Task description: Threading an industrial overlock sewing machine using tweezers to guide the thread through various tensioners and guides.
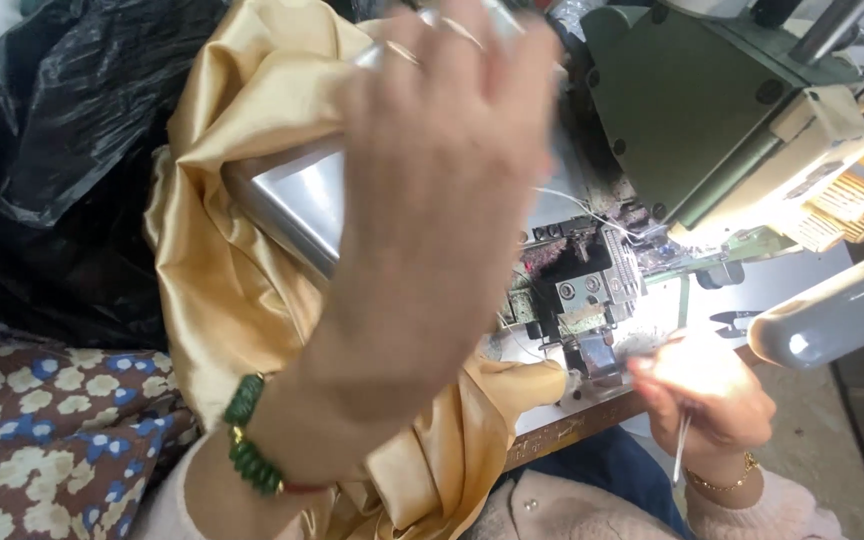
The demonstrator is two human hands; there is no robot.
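- Gold satin cloth [222, 290] spills off the left edge of the desk [572, 425], bunched over a slanted metal plate [292, 200] and hanging down toward the lap; one fold runs along the front edge up to the machine's foot.
- The left hand [432, 190], blurred, is raised above the cloth with palm down and fingers spread wide; it grips nothing, and whether the fingertips touch the satin I cannot tell. Rings show on two fingers, and a green bead bracelet [250, 450] circles the wrist.
- The right hand [702, 390] sits at the desk's front edge, just right of the presser foot, fingers curled in a pinch around a thin white tool [682, 445] that sticks down past the wrist; strong lamp glare washes out the fingertips. A gold bracelet [722, 482] is on that wrist.
- The green sewing machine [692, 110] fills the upper right, its open mechanism [577, 290] lint-covered, cloth end touching it.
- Room is tight: between the two hands only a narrow strip of desk front shows, and a grey lamp arm [832, 310] crosses the right side.
- A black plastic bag [52, 150] lies left of the cloth, a floral fabric [42, 430] below it.
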